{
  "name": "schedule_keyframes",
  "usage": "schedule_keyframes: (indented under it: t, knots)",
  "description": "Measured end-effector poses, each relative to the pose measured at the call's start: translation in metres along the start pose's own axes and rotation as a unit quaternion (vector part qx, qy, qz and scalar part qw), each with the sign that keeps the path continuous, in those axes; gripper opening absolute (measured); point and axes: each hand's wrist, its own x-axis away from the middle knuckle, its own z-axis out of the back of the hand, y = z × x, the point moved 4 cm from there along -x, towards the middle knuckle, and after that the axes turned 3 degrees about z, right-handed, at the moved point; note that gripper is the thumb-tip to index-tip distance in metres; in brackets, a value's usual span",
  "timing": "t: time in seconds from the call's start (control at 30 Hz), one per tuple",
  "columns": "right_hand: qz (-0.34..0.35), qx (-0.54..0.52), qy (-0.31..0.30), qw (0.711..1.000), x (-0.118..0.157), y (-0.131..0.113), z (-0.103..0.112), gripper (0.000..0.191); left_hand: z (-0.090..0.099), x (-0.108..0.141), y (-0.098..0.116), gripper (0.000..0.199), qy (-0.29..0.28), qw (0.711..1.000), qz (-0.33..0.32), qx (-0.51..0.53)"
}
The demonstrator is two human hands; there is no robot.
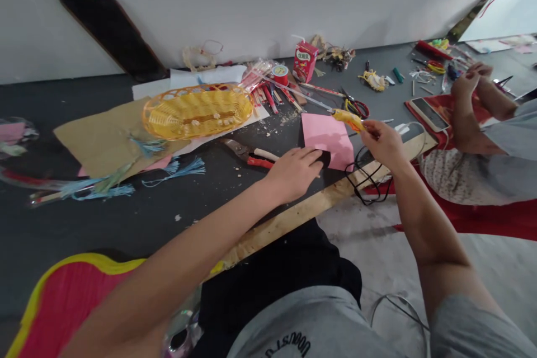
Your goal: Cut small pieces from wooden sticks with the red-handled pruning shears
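Observation:
My left hand [293, 172] rests at the table's near side, its fingers closed on a small black piece [325, 160] by the lower edge of a pink paper sheet [325, 135]. What my left thumb does is mostly hidden. Above the sheet's right side, my right hand [381, 142] pinches a slender yellow piece [348, 119]. A long clear rod [308, 99] runs from that piece toward the upper left. Pliers with red grips [239, 150] lie left of my left hand. A black cord [364, 182] loops below my right hand.
A yellow woven basket [197, 113] stands on brown paper [98, 128]. Blue tassels [191, 168] lie in front. Behind are a red drink carton [305, 61], a thread spool [279, 74] and scissors [356, 107]. At right, another person's hands [472, 79] work near a phone [428, 113].

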Motion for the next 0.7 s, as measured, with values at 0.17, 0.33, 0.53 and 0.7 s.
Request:
schedule_keyframes:
  t: [0.17, 0.33, 0.53, 0.7]
  knots:
    - [0.006, -0.038, -0.004, 0.999, -0.006, -0.008, 0.012, 0.046, -0.021, -0.06, -0.004, 0.043, -0.012, 0.999, 0.037, 0.0]
    - [0.023, -0.055, 0.023, 0.998, -0.014, -0.012, 0.028, 0.043, -0.042, -0.061, -0.005, 0.05, -0.095, 0.992, 0.084, -0.017]
    - [0.079, -0.004, 0.047, 0.996, -0.036, -0.024, 0.049, 0.035, -0.044, -0.021, 0.031, 0.046, -0.11, 0.992, 0.054, -0.038]
    - [0.116, 0.094, -0.006, 0.989, -0.057, -0.033, 0.012, 0.039, -0.042, 0.012, 0.059, 0.041, -0.119, 0.991, 0.043, -0.04]
